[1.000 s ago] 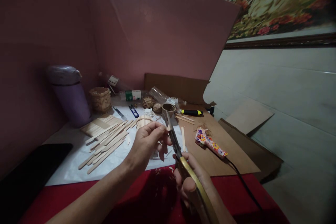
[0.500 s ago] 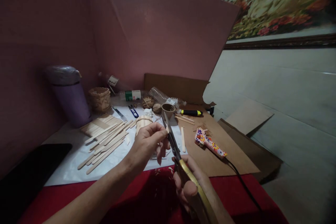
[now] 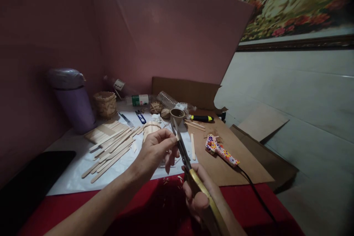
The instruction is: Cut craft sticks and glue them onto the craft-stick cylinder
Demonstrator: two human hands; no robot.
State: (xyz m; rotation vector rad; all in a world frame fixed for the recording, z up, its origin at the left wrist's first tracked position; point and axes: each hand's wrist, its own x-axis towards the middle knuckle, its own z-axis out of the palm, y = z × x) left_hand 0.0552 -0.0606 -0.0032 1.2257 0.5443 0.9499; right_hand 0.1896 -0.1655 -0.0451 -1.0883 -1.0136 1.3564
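Observation:
My right hand (image 3: 203,195) is wrapped round the gold handles of a pair of scissors (image 3: 184,151), whose dark blades point up and away from me. The blades stand slightly parted at their tips. Thumb and forefinger of my left hand (image 3: 162,145) pinch together right against the blades. A small pale piece (image 3: 177,138) shows at those fingertips; most of it is hidden, and its kind is unclear. Just behind the left hand is a holder of upright craft sticks with a cord round it (image 3: 151,128), partly covered by the hand.
Loose craft sticks (image 3: 113,155) lie on white paper at left. A hot glue gun (image 3: 221,150) with its cable rests on cardboard at right. Behind are a tape roll (image 3: 177,114), a utility knife (image 3: 201,118), twine (image 3: 165,113), plastic bottles (image 3: 140,100) and a woven basket (image 3: 105,104).
Almost nothing differs. Both hands and the scissors hold nearly the same place, and the view has shifted very slightly.

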